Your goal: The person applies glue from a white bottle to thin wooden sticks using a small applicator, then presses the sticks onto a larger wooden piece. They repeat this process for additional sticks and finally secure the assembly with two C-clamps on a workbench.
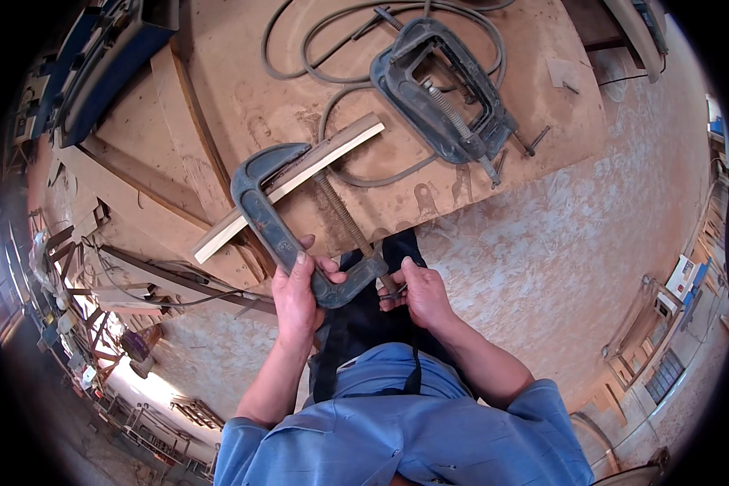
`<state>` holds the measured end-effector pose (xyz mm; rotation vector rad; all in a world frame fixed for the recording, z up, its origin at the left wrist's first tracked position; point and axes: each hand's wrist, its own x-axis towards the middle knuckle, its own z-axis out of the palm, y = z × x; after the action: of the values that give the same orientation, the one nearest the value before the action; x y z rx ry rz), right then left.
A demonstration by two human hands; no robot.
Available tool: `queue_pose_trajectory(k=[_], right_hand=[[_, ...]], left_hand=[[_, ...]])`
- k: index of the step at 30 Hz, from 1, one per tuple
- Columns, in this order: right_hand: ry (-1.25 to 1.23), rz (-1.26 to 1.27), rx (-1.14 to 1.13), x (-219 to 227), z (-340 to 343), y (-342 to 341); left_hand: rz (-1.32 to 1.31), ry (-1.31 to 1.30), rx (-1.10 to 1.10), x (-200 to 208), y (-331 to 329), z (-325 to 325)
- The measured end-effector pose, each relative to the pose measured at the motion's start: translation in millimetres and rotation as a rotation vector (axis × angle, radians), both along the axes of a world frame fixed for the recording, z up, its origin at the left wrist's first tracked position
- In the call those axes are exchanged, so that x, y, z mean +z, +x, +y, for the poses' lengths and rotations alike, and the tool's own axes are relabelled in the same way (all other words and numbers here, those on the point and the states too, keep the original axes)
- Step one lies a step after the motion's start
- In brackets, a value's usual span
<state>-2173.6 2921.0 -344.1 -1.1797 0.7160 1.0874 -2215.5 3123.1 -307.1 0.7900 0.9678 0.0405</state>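
Note:
A dark grey C-clamp (265,225) lies around a narrow wooden strip (326,161) on the workbench (243,89), its frame reaching over the near edge toward me. My left hand (300,293) grips the lower bend of the frame, thumb on top. With the fingers of my right hand (420,295) I pinch the lower end of the clamp's screw, near its handle. The threaded screw (342,211) runs up to the strip, and its tip is close to the strip's near side; whether it presses there I cannot tell.
More C-clamps (441,93) lie together at the right of the bench. Behind them a grey hose (304,49) lies in loops. Long boards (188,134) and a blue machine part (109,77) stand at the left. The floor (543,267) is dusty and pale.

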Motion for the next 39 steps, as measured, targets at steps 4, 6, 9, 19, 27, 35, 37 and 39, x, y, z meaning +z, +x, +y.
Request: queue_pose_trajectory(k=[4, 6, 9, 19, 27, 35, 37, 39], right_hand=[[0.007, 0.024, -0.034, -4, 2, -2], [0.008, 0.080, -0.047, -5, 5, 0], [0.063, 0.157, -0.071, -11, 4, 0], [0.163, 0.280, -0.040, -19, -1, 0], [-0.067, -0.065, 0.148, 15, -59, 70], [-0.464, -0.970, 0.189, 73, -73, 205], [-0.595, -1.122, 0.246, 65, -66, 230], [-0.713, -1.308, 0.386, 57, -56, 254]], left_hand=[[0.024, 0.019, 0.008, 1, 1, -1], [0.033, 0.023, 0.010, 1, 1, -2], [0.032, 0.036, 0.009, -1, 1, -2], [0.009, 0.037, -0.001, -8, -3, 3], [-0.091, 0.101, -0.061, -16, -13, 9], [-0.199, 0.132, -0.153, 2, -19, 33], [-0.199, 0.143, -0.163, 15, -15, 33], [-0.240, 0.128, -0.179, 22, -15, 38]])
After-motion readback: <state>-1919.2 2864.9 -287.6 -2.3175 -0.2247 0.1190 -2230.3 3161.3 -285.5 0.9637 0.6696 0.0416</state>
